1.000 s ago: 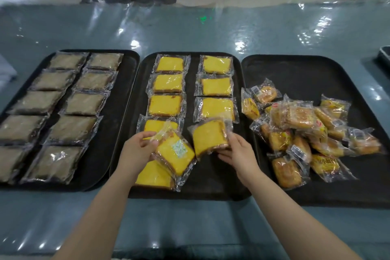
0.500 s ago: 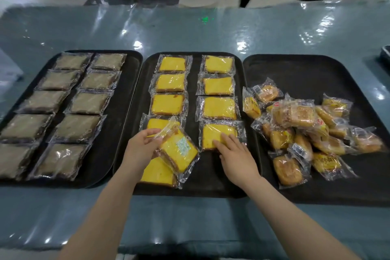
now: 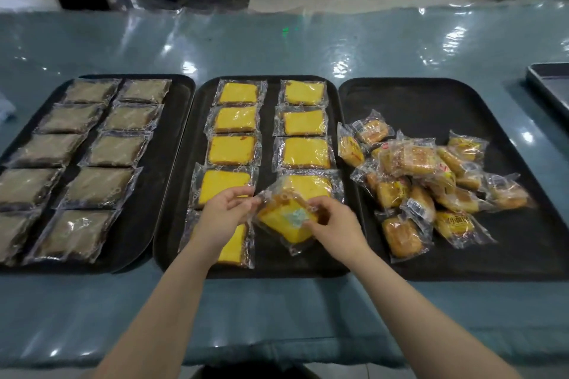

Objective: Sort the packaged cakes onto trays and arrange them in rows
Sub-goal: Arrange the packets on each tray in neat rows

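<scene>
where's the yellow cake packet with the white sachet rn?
Head view, centre: the yellow cake packet is held tilted above the middle tray's near right end, pinched between the left hand and right hand, just in front of the right column's fourth cake.

1. A packet of small golden cakes (image 3: 455, 224) at the near edge of the heap on the right tray carries large red Chinese characters — they seem to read 小面包, though blur leaves this uncertain.
2. Barcode stickers (image 3: 416, 208) on neighbouring packets are too small to read.
3. The remaining wrappers show no legible print.
</scene>
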The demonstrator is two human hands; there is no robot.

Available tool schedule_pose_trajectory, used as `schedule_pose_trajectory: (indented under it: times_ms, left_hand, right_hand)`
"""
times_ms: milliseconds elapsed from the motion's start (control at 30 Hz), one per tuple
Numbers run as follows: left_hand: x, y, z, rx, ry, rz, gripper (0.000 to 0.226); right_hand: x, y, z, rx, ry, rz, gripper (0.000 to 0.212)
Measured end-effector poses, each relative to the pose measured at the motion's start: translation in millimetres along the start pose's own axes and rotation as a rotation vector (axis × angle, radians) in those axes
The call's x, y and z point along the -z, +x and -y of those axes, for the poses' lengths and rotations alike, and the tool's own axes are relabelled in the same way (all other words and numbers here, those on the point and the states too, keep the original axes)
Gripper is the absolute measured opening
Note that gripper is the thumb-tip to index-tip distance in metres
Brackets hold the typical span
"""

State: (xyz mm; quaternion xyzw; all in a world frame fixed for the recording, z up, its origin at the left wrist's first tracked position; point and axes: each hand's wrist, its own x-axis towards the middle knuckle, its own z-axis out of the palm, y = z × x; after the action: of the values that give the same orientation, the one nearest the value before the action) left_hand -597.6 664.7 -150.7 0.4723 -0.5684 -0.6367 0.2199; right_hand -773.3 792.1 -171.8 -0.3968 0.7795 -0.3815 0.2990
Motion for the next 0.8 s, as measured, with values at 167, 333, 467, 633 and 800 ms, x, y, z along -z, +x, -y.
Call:
schedule_pose_trajectory:
  times_ms: [167, 333, 467, 633, 800]
  left_hand:
    - [-6.4, 3.2, 12.2, -0.034, 0.135, -0.064, 0.023]
    - [-1.3, 8.8, 29.3, -0.133, 0.459, -0.15, 0.026]
    - [11.8, 18.9, 43.9, -0.164, 0.691, -0.148, 0.043]
    - [24.1, 19.0, 58.5, -0.06, 1.063, 0.0, 0.057]
    - [40.1, 15.7, 67.0, -0.145, 1.108, 0.093, 0.06]
  right_hand:
    - [39.8, -13.3, -15.4, 0.05, -0.185, -0.277, 0.039]
    - [43.1, -29.2, -22.7, 0.401, -0.493, -0.093, 0.032]
    - [22.0, -42.7, -42.3, 0.304, -0.541, 0.177, 0.022]
    - [9.2, -45.9, -46.0, 0.239, -0.515, 0.105, 0.023]
    - [-1.5, -51.6, -40.6, 0.201, -0.462, 0.094, 0.019]
